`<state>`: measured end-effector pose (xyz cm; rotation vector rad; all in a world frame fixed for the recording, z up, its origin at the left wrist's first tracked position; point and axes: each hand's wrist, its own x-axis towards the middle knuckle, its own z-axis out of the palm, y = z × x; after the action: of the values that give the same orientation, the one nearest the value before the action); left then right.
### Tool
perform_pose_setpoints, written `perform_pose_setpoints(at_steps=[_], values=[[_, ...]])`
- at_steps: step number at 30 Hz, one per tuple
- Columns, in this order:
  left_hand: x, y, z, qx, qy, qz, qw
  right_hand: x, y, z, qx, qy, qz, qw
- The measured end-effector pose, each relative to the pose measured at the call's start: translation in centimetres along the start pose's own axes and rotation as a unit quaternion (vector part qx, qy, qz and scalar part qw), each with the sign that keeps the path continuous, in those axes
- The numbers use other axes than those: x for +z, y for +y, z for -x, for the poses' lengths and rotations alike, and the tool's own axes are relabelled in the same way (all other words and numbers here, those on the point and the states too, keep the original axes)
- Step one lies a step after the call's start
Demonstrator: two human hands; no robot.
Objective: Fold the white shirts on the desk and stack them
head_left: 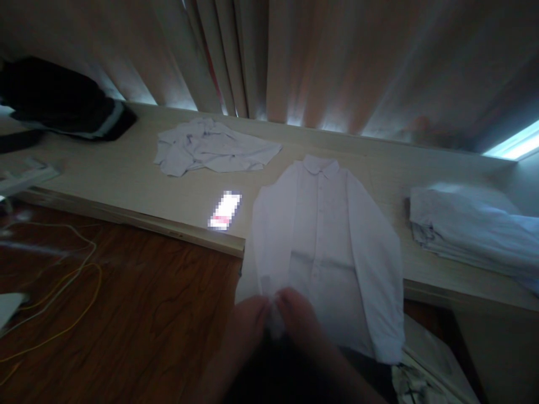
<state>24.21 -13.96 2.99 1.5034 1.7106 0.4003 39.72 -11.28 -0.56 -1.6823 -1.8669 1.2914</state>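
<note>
White shirt [324, 247] lies flat, its hem pinched by left hand [246, 331] and right hand [303, 325].

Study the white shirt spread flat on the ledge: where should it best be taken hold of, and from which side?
Probably the near hem of the white shirt, approached from the near edge of the ledge. The collar points away and the hem overhangs that edge, so cloth hangs free there to pinch. Both hands, left hand and right hand, meet there.

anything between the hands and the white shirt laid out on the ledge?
Nothing visible. The left hand and right hand already pinch the lower hem of the white long-sleeved buttoned shirt, which lies flat on the pale wooden ledge. The lit phone lies apart, to its left.
</note>
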Motion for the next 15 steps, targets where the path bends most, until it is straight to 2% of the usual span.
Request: perform_pose_setpoints(at_steps=[3,5,10,15], values=[[-0.4,0.1,0.1,0.009,-0.006,0.031,0.999,-0.6,0.0,0.3,-0.048,-0.029,0.016,0.998],[-0.5,0.3,0.1,0.015,-0.002,0.044,0.999,-0.9,-0.1,0.2,-0.065,-0.023,0.039,0.997],[0.0,0.7,0.1,0.027,-0.015,0.038,0.999,-0.9,-0.2,-0.3,-0.054,0.001,0.075,0.996],[-0.3,0.0,0.0,-0.005,0.016,0.033,0.999,-1.5,0.0,-0.2,-0.035,0.012,-0.059,0.998]])
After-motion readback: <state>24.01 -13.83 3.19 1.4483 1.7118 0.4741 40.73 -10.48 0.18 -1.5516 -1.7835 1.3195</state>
